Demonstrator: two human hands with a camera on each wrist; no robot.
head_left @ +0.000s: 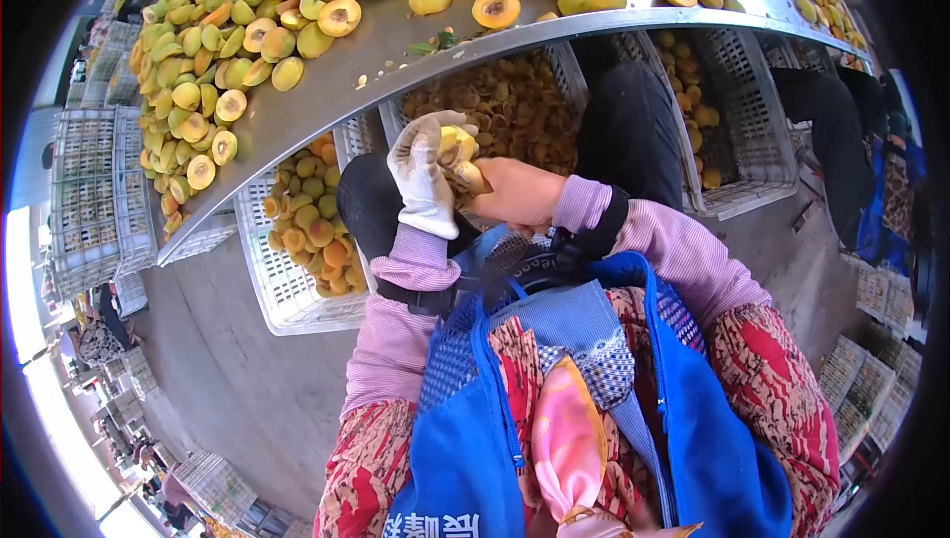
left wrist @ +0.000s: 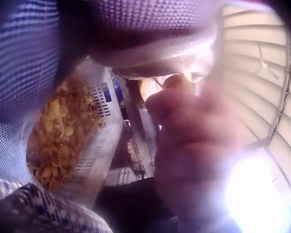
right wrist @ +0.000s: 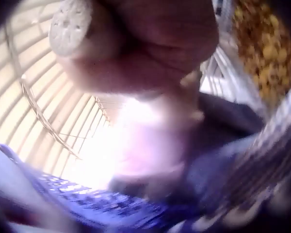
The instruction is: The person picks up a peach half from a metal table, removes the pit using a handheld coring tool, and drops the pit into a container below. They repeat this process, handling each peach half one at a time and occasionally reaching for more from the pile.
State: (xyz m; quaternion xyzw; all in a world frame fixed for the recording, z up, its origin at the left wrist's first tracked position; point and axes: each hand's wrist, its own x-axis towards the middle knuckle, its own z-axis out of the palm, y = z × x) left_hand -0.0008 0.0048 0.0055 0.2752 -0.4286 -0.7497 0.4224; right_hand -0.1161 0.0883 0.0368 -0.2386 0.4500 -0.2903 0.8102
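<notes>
My left hand [head_left: 424,164], in a white glove with a soiled palm, grips a yellow peach [head_left: 455,145] just past the metal table's near edge. Close against the fruit is my bare right hand [head_left: 522,192], its fingers curled. In the right wrist view, the pale round butt of a tool handle [right wrist: 70,28] sticks out of the right fist; the tool's working end is hidden. The left wrist view catches a bit of the peach [left wrist: 149,87] between the two hands. Beneath the hands stands a crate of peach scraps [head_left: 495,102].
Many halved peaches [head_left: 287,43] are heaped on the metal table [head_left: 361,93]. A white crate [head_left: 287,305] of whole peaches stands at left, another crate [head_left: 737,93] at right. My knees [head_left: 633,132] flank the scrap crate. Another person's legs [head_left: 826,132] are farther right.
</notes>
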